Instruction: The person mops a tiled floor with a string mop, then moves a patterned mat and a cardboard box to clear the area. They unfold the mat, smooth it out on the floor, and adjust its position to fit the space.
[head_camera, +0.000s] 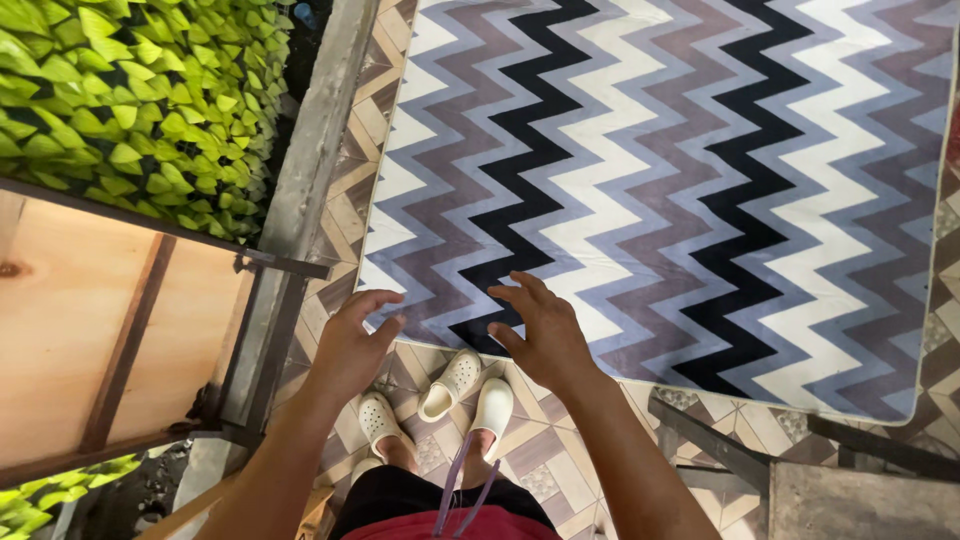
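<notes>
Two bare hands hover open and empty over the near edge of a zigzag rug (680, 170) on the patterned tile floor (545, 455), left hand (352, 345) at 7 o'clock, right hand (540, 330) at 6, partly hiding three white clogs (452, 383) below, with a leafy green wall (140, 100) at 10 o'clock.

Rug (660, 190) before clogs (450, 395), hedge (140, 100) left

Both open hands, left (352, 345); right (545, 330), over zigzag rug (700, 180) edge
</notes>
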